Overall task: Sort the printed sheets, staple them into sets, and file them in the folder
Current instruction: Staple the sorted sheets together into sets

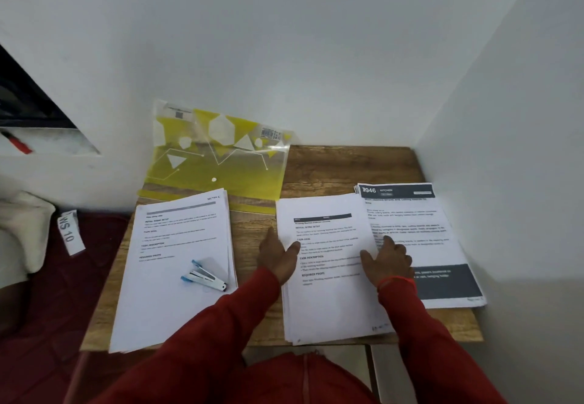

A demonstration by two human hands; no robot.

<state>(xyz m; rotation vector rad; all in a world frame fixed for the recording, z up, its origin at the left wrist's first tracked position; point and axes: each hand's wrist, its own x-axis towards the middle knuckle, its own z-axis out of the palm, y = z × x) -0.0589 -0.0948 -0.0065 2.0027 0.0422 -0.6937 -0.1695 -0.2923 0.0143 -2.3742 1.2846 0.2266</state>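
Note:
Three piles of printed sheets lie on a small wooden table [341, 163]. The left pile [177, 255] carries a blue and white stapler [204, 276]. My left hand [278, 253] rests at the left edge of the middle pile [328, 277], thumb on the paper. My right hand [390, 261] lies flat with spread fingers where the middle pile overlaps the right pile [423, 229], which has dark header and footer bands. A yellow translucent folder [218, 157] leans against the back wall behind the left pile.
White walls close in the table at the back and right. To the left, below the table, are a dark red surface [63, 277], a white cloth [22, 229] and a paper tag [70, 232] reading WS 10.

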